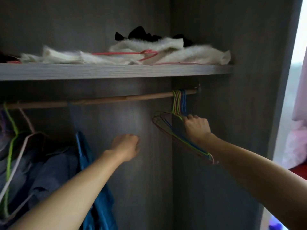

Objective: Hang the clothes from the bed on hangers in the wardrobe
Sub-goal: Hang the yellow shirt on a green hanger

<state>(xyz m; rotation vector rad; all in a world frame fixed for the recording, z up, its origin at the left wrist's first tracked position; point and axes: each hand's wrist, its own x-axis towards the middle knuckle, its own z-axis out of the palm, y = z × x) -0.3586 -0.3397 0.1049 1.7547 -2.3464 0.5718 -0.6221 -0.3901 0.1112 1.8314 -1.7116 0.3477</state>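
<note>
grey wood-grain wardrobe (232, 39) seen up close, looking in under the shelf (116, 71). wooden rod (116, 100) running across just below it, slanting up to the right in the shot.

over at the right end of the rod — bunch of empty wire hangers (179, 103), green, pink and blue, hooks packed tight together, bodies swung out toward the camera. right hand (196, 127) closed round those wires just under the hooks, proper grip. can't tell how many of them actually sit inside the fingers. left hand (126, 146) out in front of the back panel, between the empty hangers and the hung stuff, fingers curled in, holding nothing.

further left on the rod: blue garment (86, 156) hanging straight down, lower part behind the left forearm. then at the far left a clump of dark blue-grey clothes (41, 171) on a green hanger (10, 146) and a pale hanger (18, 157), partly cut off by the edge of the shot, a bit blurry too.

up on the shelf — white fluffy fabric (182, 53) spread along it, pink hanger (126, 53) lying on top of that, something black (139, 34) heaped behind. pink curtain (300, 97) and bright window light off to the right of the wardrobe's side panel.
</note>
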